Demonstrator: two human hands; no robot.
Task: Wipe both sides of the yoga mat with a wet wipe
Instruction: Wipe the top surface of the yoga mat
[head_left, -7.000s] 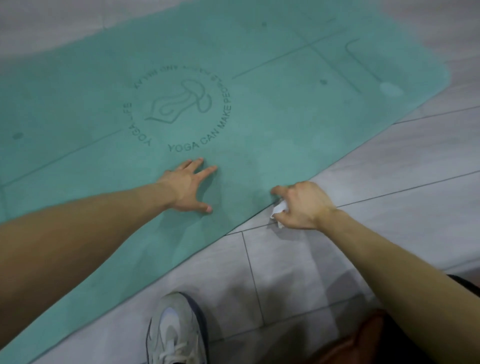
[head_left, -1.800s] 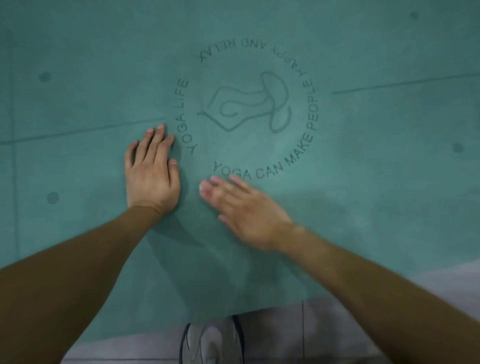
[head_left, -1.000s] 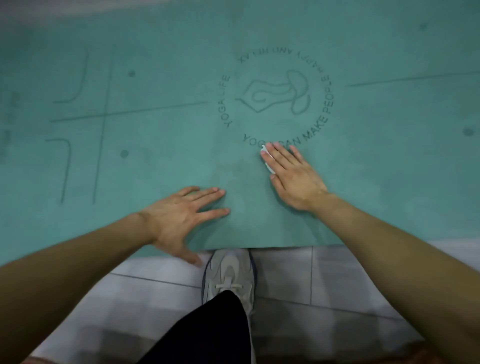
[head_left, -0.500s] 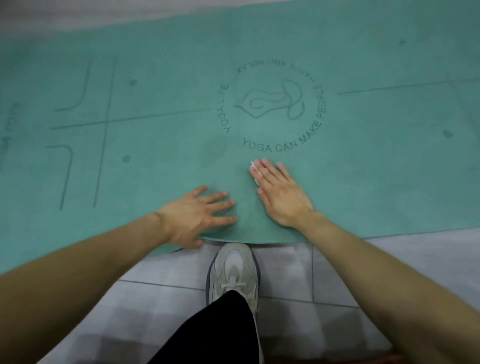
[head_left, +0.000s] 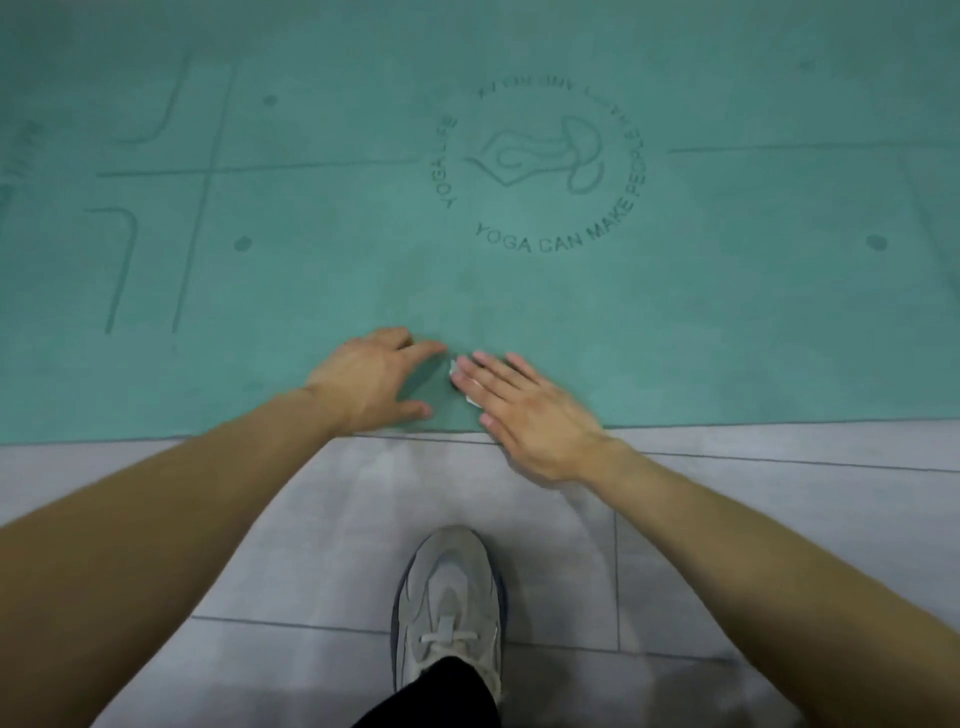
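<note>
The yoga mat (head_left: 675, 322) lies flat on the floor (head_left: 260, 545), printed side up. The right hand (head_left: 524, 410), fingers straight, presses the wet wipe (head_left: 457, 370) onto the mat's near edge at 6 o'clock; the left hand (head_left: 371, 382) rests spread, holding nothing, at the wipe's 9 o'clock. I judge wiping of this top side underway; the underside is left.

Two bare forearms, no sleeves, no watch, no rings or bands visible. Left hand (head_left: 371, 382) at 10 o'clock from shoe; right hand (head_left: 524, 415) at 12 o'clock from shoe; short plain nails on right fingers (head_left: 480, 376). Pale grey sneaker (head_left: 448, 603) at 6 o'clock in frame: chunky layered upper with curved panel seams, grey laces, darker bluish sole edge. Black trouser leg (head_left: 434, 696) covering ankle, at frame bottom edge. Other foot out of view.
</note>
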